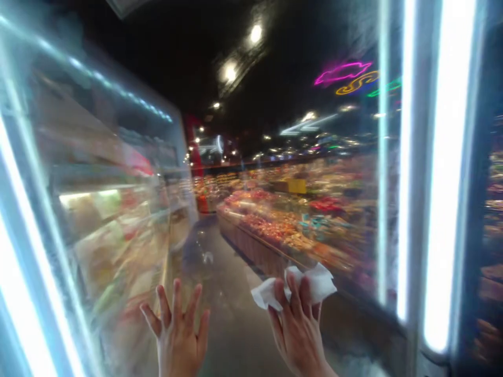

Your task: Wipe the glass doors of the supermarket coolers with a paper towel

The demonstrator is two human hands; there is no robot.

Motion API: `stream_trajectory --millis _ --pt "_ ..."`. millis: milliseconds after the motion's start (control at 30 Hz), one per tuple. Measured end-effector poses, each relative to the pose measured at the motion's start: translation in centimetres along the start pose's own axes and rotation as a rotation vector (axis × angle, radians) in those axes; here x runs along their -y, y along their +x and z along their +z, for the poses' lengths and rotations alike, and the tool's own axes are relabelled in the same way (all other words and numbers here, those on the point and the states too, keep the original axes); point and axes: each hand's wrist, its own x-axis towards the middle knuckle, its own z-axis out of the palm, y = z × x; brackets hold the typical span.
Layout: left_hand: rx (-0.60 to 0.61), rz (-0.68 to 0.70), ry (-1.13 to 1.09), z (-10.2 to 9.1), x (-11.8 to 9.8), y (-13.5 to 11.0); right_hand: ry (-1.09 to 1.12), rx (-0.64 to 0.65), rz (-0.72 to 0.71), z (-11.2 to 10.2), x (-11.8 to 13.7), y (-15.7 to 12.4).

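My right hand (297, 330) has its fingers over a crumpled white tissue or wipe (320, 281), whose edges stick out on both sides of the fingertips. Its back faces me. To the left, my left hand (181, 335) is raised with the fingers spread wide and nothing in it. Its palm faces away from me. Whether either hand touches a clear pane in front of me, I cannot tell.
Bright white light strips (444, 173) run up the right side, with more light strips (23, 220) at the left. Beyond stand a lit display case (118, 209) and a long low stand (251, 235) heaped with colourful goods, blurred. Between them runs a floor aisle (220, 283).
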Motion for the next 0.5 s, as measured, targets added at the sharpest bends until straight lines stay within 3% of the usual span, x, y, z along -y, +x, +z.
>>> stream_trajectory --millis 133,200,267,400,500 --pt "0.0 -0.099 0.02 -1.8 4.4 3.2 0.07 0.006 0.035 -0.3 4.6 8.0" --pt "0.014 -0.113 0.014 -2.2 5.8 3.8 0.088 0.019 0.062 -0.2 6.6 10.3" --pt "0.033 -0.115 0.002 -2.2 6.7 2.2 0.084 0.033 0.065 0.3 8.9 9.0" --pt "0.071 -0.07 0.005 -2.2 8.6 -1.9 0.049 0.044 0.027 1.8 13.9 2.8" --pt "0.084 -0.066 0.001 -3.1 10.8 0.1 0.062 0.045 0.066 2.1 16.5 5.2"
